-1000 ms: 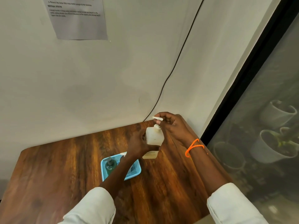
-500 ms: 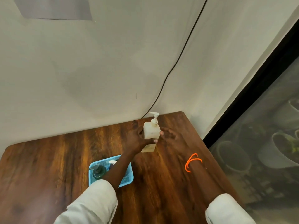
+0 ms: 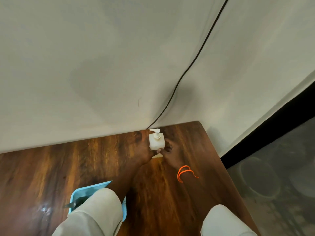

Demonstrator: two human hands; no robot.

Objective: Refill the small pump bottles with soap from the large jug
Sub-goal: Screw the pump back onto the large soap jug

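My left hand [image 3: 144, 151] grips the bottle [image 3: 156, 141], upright near the table's [image 3: 187, 193] far edge; my right hand [image 3: 167, 149] touches its side, fingers loose. I judge I'm placing it, pump on. Next, fetch another from the tray [image 3: 80, 193].

Dark wood-grain table [image 3: 51, 167] set w/ far edge against the wall. On it: white pump bottle [image 3: 156, 142] upright nr far right corner, light blue tray [image 3: 80, 193] at near-left, partly under a sleeve
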